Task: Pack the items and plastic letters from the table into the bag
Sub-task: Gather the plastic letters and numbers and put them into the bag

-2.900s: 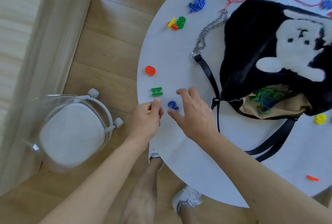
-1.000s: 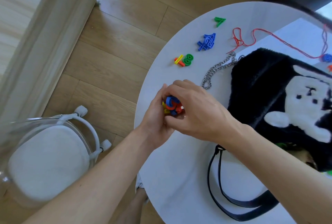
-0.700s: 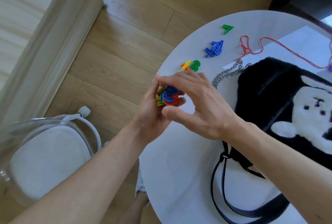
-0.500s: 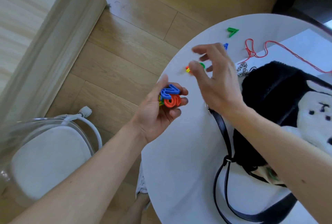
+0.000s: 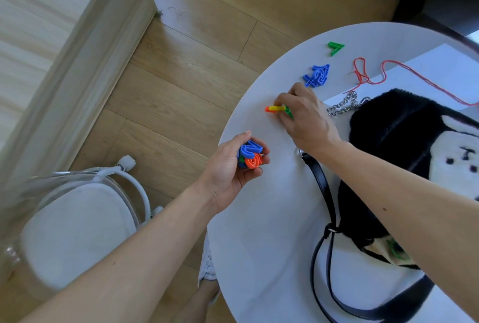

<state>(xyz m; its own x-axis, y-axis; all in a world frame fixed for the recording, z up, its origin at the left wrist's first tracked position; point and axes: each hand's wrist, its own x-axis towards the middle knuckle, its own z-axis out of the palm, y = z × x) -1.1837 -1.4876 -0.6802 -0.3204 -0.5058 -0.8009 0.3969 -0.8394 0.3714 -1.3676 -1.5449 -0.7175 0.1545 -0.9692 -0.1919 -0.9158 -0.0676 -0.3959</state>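
My left hand [image 5: 228, 170] hovers at the table's left edge, cupped around a bunch of plastic characters [image 5: 250, 155], a blue one and an orange one on top. Farther back, my right hand [image 5: 302, 118] presses its fingers on a small cluster of yellow, orange and green pieces [image 5: 276, 109] lying on the white round table [image 5: 269, 245]. A blue pile [image 5: 317, 76] and a green piece [image 5: 335, 48] lie beyond. The black fluffy bag [image 5: 383, 141] with a white animal face lies to the right, its opening partly hidden by my right forearm.
A red string [image 5: 373, 74] loops across white paper behind the bag. The bag's chain [image 5: 342, 106] and black straps [image 5: 326, 245] trail over the table. A clear chair with a white cushion [image 5: 75, 229] stands on the wooden floor at the left.
My right hand left the bunch in my left hand, reached back across the table and came down on the yellow, orange and green cluster. My left hand stayed closed around its characters.
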